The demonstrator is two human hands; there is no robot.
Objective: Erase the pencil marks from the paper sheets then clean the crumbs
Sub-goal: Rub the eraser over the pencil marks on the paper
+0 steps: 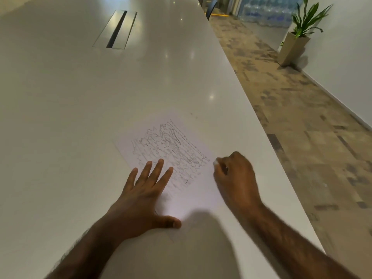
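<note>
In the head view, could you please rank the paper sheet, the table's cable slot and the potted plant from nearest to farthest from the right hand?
From the right hand:
1. Paper sheet, directly beside and under the hand, to its left.
2. Cable slot, far up the table, to the left.
3. Potted plant, on the floor by the wall, far right.

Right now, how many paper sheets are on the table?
1. The scribbled paper sheet lies near the table's right edge, pinned by the left hand; more sheets could be stacked underneath, unseen.
</note>
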